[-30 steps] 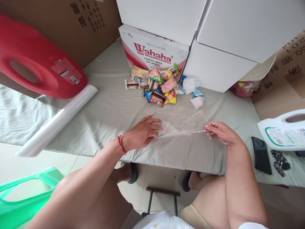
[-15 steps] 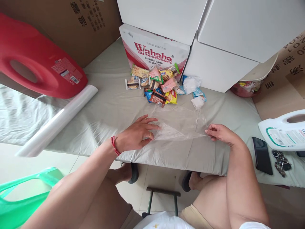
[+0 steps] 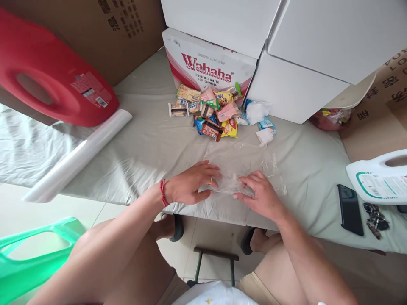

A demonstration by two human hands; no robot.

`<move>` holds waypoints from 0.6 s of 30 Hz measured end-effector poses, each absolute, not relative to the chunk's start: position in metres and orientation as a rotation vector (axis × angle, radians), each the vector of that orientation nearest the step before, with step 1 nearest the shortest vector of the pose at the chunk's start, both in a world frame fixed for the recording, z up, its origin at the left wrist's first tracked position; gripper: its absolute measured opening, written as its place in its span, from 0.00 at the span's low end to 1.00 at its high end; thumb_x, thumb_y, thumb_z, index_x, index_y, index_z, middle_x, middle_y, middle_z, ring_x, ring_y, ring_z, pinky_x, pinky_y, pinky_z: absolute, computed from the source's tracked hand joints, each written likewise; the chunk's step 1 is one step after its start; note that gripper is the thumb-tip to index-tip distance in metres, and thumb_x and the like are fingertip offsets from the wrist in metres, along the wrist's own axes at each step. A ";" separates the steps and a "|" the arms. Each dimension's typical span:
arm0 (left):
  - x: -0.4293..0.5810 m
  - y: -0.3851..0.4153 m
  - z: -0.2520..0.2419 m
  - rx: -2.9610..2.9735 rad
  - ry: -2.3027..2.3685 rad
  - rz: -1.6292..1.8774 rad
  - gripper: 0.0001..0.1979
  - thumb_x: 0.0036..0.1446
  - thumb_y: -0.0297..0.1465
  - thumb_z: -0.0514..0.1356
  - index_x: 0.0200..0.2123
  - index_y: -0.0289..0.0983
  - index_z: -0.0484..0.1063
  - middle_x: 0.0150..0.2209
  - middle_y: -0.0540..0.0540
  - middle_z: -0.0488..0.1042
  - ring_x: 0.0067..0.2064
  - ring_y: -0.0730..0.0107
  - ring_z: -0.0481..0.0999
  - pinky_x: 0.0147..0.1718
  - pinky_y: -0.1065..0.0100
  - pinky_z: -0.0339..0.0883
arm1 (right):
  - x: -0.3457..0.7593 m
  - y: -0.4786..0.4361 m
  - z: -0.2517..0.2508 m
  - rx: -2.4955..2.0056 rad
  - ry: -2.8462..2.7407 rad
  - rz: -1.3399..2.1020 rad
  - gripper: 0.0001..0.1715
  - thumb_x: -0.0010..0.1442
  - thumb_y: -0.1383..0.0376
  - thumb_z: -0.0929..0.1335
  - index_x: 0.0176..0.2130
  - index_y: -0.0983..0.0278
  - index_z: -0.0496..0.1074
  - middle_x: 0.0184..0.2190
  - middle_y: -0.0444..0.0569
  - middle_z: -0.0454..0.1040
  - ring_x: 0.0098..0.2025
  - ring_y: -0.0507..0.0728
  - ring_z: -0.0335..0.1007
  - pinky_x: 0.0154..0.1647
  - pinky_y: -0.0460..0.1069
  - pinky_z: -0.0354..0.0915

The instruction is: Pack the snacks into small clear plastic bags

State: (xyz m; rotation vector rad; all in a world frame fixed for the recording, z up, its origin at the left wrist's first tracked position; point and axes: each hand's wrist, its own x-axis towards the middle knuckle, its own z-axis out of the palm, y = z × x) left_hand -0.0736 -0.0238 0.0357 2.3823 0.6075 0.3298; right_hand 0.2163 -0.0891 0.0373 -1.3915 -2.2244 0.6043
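Observation:
A thin clear plastic bag (image 3: 241, 159) lies flat on the grey-green cloth, between and under my hands. My left hand (image 3: 197, 182), with a red string bracelet and a ring, rests over the bag's left side, fingers spread. My right hand (image 3: 262, 192) is at the bag's near edge, its thumb and fingers apart. Just beyond the bag is a heap of small wrapped snacks (image 3: 211, 108) in several colours. Right of the heap lie a crumpled white plastic piece (image 3: 257, 112) and a small white packet (image 3: 265, 136).
Behind the snacks stands a Wahaha water carton (image 3: 210, 67) beside white boxes (image 3: 295, 89). On the left are a red jug (image 3: 60, 84) and a clear film roll (image 3: 79, 154). A phone (image 3: 349, 209), keys (image 3: 376, 218) and a white bottle (image 3: 378, 180) lie at right. A green bag (image 3: 34, 262) hangs lower left.
My right hand has let go of the bag's right corner and moved left, close to my left hand. My left hand has shifted slightly right. The bag's right side now lies loose.

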 end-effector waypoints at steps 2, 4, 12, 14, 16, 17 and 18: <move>-0.071 -0.021 0.038 2.281 0.609 0.373 0.16 0.68 0.31 0.56 0.54 0.40 0.79 0.60 0.41 0.79 0.64 0.56 0.76 0.72 0.50 0.55 | 0.213 -0.091 0.035 -1.293 -2.237 0.594 0.05 0.67 0.64 0.74 0.43 0.61 0.79 0.32 0.48 0.79 0.42 0.60 0.68 0.45 0.54 0.69; -0.067 -0.017 0.039 2.199 0.676 0.438 0.20 0.72 0.32 0.48 0.57 0.38 0.77 0.58 0.40 0.81 0.60 0.59 0.79 0.68 0.55 0.62 | 0.209 -0.094 0.037 -1.175 -2.269 0.527 0.04 0.68 0.69 0.71 0.40 0.61 0.78 0.32 0.47 0.78 0.40 0.58 0.67 0.43 0.53 0.68; -0.042 -0.009 0.027 2.359 1.247 0.259 0.18 0.71 0.37 0.51 0.49 0.39 0.79 0.60 0.37 0.79 0.64 0.45 0.75 0.69 0.35 0.54 | 0.178 -0.126 0.034 -0.970 -2.524 0.108 0.16 0.67 0.78 0.63 0.34 0.63 0.74 0.30 0.46 0.72 0.31 0.54 0.62 0.32 0.51 0.59; -0.037 -0.014 0.025 2.364 1.352 0.186 0.19 0.71 0.38 0.51 0.53 0.38 0.77 0.65 0.35 0.74 0.67 0.42 0.71 0.69 0.29 0.50 | 0.168 -0.134 0.027 -0.938 -2.576 0.064 0.15 0.68 0.77 0.63 0.35 0.63 0.73 0.30 0.46 0.70 0.31 0.55 0.62 0.31 0.52 0.58; -0.031 -0.019 0.024 2.358 1.382 0.157 0.20 0.73 0.39 0.50 0.56 0.38 0.76 0.67 0.34 0.71 0.69 0.43 0.69 0.69 0.27 0.48 | 0.159 -0.141 0.019 -0.899 -2.621 0.059 0.12 0.68 0.75 0.63 0.36 0.64 0.73 0.30 0.46 0.70 0.31 0.56 0.63 0.30 0.53 0.58; -0.029 -0.022 0.024 2.357 1.381 0.150 0.20 0.73 0.39 0.50 0.57 0.37 0.75 0.68 0.34 0.71 0.69 0.44 0.68 0.69 0.27 0.48 | 0.154 -0.144 0.016 -0.876 -2.645 0.070 0.11 0.67 0.74 0.64 0.36 0.64 0.73 0.30 0.46 0.70 0.31 0.56 0.63 0.30 0.53 0.58; -0.027 -0.024 0.024 2.355 1.375 0.142 0.20 0.74 0.39 0.50 0.58 0.37 0.75 0.68 0.33 0.70 0.70 0.45 0.67 0.70 0.27 0.47 | 0.150 -0.147 0.012 -0.840 -2.671 0.092 0.09 0.67 0.73 0.65 0.36 0.63 0.73 0.30 0.46 0.71 0.31 0.56 0.64 0.30 0.53 0.58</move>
